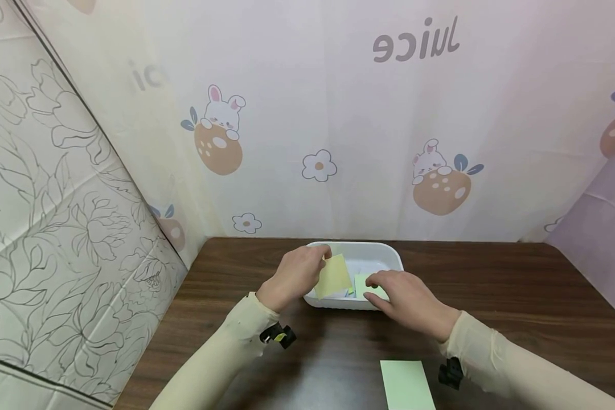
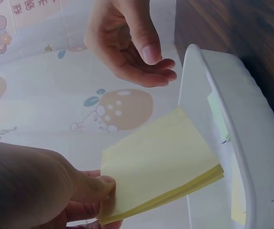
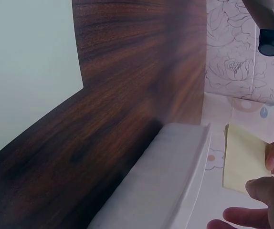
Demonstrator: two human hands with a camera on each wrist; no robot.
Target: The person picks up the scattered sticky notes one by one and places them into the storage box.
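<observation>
My left hand point(image 1: 298, 274) pinches a pad of yellow sticky notes point(image 1: 336, 277) by one edge, thumb on its face. The pad is tilted over the left part of a white plastic tray point(image 1: 397, 263); its layered edge shows in the left wrist view. My right hand point(image 1: 409, 299) hovers over the tray's front right, its fingers loosely bent, with nothing between them. Below its fingertips a pale green note point(image 1: 361, 285) lies in the tray, partly hidden by the hand. Other papers in the tray are mostly covered by the pad.
A pale green sheet point(image 1: 407, 384) lies on the dark wooden table point(image 1: 517, 285) near its front, cut off by the frame. Patterned curtains point(image 1: 318, 114) hang behind the table and along its left side.
</observation>
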